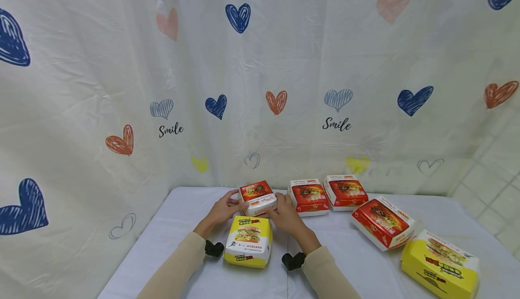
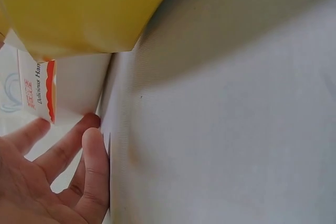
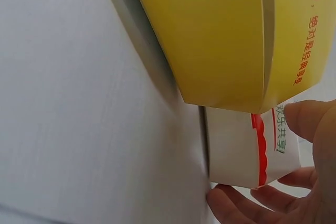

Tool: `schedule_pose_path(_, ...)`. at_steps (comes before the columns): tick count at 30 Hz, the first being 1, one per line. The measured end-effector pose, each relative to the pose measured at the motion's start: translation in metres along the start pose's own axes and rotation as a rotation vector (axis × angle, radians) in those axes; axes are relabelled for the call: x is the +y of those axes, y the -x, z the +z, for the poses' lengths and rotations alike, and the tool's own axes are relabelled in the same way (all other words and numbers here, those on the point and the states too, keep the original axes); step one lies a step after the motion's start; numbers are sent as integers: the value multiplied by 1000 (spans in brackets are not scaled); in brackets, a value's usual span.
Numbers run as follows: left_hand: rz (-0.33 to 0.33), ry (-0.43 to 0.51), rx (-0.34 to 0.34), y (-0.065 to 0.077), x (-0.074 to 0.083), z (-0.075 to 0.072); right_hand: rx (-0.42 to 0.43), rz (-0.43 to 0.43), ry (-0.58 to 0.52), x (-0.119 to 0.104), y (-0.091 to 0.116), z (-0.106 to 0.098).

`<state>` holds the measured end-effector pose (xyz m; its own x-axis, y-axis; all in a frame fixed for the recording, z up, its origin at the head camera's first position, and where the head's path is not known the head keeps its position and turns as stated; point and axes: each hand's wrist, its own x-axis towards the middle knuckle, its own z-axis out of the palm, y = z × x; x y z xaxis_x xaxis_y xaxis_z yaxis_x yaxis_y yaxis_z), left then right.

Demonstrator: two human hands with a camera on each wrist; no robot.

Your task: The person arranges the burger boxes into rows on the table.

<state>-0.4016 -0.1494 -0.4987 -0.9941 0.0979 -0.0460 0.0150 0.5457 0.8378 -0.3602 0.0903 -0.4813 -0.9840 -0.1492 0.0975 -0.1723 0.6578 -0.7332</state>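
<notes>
A red and white burger box [image 1: 257,198] stands at the back left of the table, turned slightly. My left hand [image 1: 223,209] grips its left side, with the thumb near the front corner. On the opposite side my right hand [image 1: 286,213] holds the same box, its thumb on the front face. The left wrist view shows fingertips of the left hand [image 2: 58,166] against the white side of the box [image 2: 79,90]. In the right wrist view, fingers of the right hand [image 3: 283,192] reach round the box's lower corner. A yellow and white burger box [image 1: 248,242] sits directly in front, between my forearms.
Right of my hands stand red burger boxes: one close by [image 1: 308,196], another behind it [image 1: 346,192], and a third [image 1: 383,222] angled farther right. A second yellow box [image 1: 440,265] is at the front right. A heart-printed curtain [image 1: 284,64] hangs behind the white-covered table [image 1: 345,254].
</notes>
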Motion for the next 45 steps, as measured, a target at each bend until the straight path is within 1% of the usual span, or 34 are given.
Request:
schedule_pose_path(6,-22,3,3,2,0,1,11,-15,5,0,1,-1)
schedule_pose_path(10,-23,2,6,3,-1,1,5,2,-16,-1,1,-3)
schedule_pose_path(13,-16,-2,9,2,-3,2,1,14,-28,-1,0,-4)
schedule_pose_path(18,8,-7,4,0,-6,2,11,9,-28,0,-1,-5)
schedule_pose_path(24,21,19,-9,-2,-9,3,25,18,-31,0,0,-5)
schedule_pose_path(31,-3,68,-11,-1,-8,2,25,18,-50,-1,-1,-5)
schedule_pose_path(38,18,71,-11,2,-9,1,24,14,-50,0,-2,-3)
schedule_pose_path(45,-1,84,-9,2,-9,2,23,0,-41,0,-1,-3)
